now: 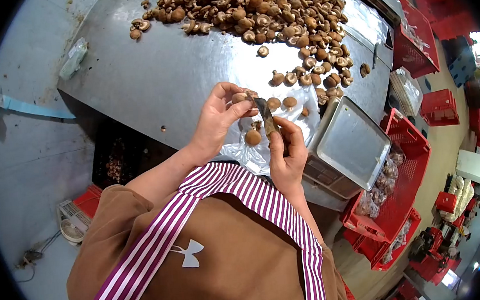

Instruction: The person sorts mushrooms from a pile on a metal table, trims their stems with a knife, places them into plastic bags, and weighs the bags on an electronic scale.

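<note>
My left hand (pixel 219 118) pinches a brown mushroom (pixel 240 97) between thumb and fingers above the table's near edge. In my right hand (pixel 288 154) is a short, dark, flat blade (pixel 266 114), its far end close to the mushroom's stem. Whether blade and stem touch, I cannot tell. Below both hands a clear plastic bag (pixel 246 162) lies spread on the metal table (pixel 127 74). On the bag rest several loose mushrooms, one (pixel 253 137) between my wrists. A large heap of mushrooms (pixel 263 13) covers the table's far side.
A metal tray (pixel 354 141) stands right of my right hand. Beyond it, a red crate (pixel 403 185) holds bagged mushrooms (pixel 386 181). Another red crate (pixel 416 37) stands at the table's right end. A dark bin (pixel 130 153) sits below the table's left edge, near a scale (pixel 74 222).
</note>
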A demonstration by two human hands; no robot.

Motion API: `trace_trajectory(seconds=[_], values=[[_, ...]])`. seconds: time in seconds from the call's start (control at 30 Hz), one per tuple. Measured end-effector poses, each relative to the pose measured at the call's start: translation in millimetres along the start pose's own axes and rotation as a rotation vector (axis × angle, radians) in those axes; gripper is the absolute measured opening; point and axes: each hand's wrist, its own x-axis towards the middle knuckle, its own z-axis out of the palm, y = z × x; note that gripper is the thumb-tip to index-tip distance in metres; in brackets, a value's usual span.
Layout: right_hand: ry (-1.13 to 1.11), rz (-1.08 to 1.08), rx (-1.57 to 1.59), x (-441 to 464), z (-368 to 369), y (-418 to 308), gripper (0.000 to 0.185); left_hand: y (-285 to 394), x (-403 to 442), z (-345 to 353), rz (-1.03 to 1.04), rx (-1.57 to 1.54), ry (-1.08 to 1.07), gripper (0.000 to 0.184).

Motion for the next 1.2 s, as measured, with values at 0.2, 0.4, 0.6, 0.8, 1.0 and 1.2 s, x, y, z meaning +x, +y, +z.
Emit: trace_trajectory(seconds=[0.2,0.4,0.6,0.8,1.0,1.2], values=[[-0.030,0.056,0.004,-0.2,-2.9,-0.5,0.025,3.4,0.6,3.4,0.012,0.033,0.001,0.023],[-0.012,0.040,-0.015,0.4,-2.8,-5.0,0.024,7.8,0.4,6.9,0.027,0.061,-0.001,0.024],[-0.011,0.026,-0.018,0.5,-3.4,-5.2,0.024,5.2,2.2,4.6,0.006,0.032,-0.013,0.022],[0.032,0.058,0.027,-1.2,-1.7,-6.1,0.023,3.5,0.2,8.2,0.012,0.067,-0.029,0.022],[-0.013,0.128,0.047,-4.9,-8.6,-9.1,0.025,0.6,-0.8,7.9,0.013,0.073,-0.051,0.021],[-0.029,0.105,0.064,-7.6,-9.0,-3.0,0.023,5.9,-1.1,13.6,-0.013,0.005,-0.002,0.019]])
